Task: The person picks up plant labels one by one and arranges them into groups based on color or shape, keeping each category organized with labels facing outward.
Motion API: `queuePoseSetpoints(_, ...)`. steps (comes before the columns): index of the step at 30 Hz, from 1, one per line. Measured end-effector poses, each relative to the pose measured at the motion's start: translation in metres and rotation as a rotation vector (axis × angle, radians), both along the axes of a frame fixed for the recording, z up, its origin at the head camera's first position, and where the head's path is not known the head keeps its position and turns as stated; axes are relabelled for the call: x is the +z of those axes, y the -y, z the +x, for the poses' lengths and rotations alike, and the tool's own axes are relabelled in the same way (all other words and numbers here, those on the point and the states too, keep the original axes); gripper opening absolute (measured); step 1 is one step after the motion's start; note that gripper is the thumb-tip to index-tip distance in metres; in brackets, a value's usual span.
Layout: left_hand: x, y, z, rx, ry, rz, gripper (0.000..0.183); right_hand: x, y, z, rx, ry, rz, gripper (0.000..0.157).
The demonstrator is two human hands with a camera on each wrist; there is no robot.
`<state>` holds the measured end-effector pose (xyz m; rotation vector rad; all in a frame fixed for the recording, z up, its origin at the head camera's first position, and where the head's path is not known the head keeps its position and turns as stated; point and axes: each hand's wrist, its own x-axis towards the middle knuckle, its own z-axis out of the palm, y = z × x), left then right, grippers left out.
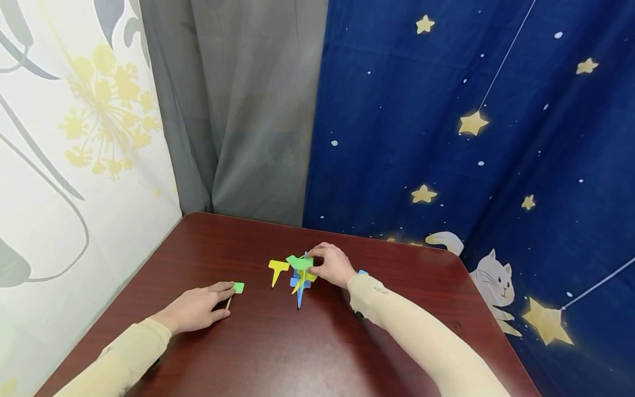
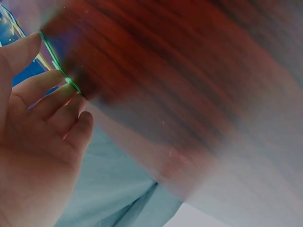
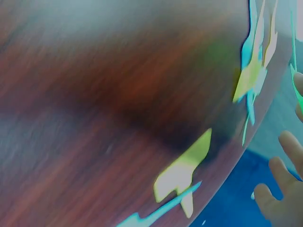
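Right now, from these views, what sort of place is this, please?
Probably a curtained indoor corner: a reddish-brown, wood-grained table stands beside a grey fabric curtain and a navy-blue, star-printed fabric curtain.

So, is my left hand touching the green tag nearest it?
Touching. In the head view, the left hand has its fingers on the green tag; the left wrist view shows them against its edge.

On the table [image 1: 307, 353], the pile [image 1: 300, 284] lies near the middle; the right hand [image 1: 331, 264] holds a tag [image 1: 300, 263] over it. Just left is a lone tag [image 1: 278, 266] and, farther left — touched by the left hand [image 1: 198, 309] — another tag [image 1: 240, 287]. A further tag [image 1: 362, 272] lies behind the right wrist [image 1: 353, 282].
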<state>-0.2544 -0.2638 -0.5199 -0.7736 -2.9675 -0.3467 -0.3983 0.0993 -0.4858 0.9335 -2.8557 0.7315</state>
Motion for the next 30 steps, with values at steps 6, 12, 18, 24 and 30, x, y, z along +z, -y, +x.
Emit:
queuePoseSetpoints(6,-0.001,0.000,0.000,-0.004,0.016,0.011,0.054,-0.003,0.021,0.011,0.039,0.001,0.015,0.038)
queuePoseSetpoints(12,-0.001,0.001,-0.001,-0.004,0.004,0.004,0.055,-0.007,0.039,0.017,0.068,-0.039,0.045,0.036)
queuePoseSetpoints(18,0.000,0.004,0.000,0.004,0.016,0.002,0.055,-0.010,0.061,0.026,0.089,-0.056,0.052,0.034)
queuePoseSetpoints(24,0.002,0.006,0.001,0.015,0.042,0.016,0.057,-0.013,0.085,0.037,0.095,-0.074,0.072,0.031)
queuePoseSetpoints(30,0.005,0.008,0.002,0.016,0.050,0.037,0.057,-0.021,0.102,0.041,0.067,-0.106,0.088,0.030)
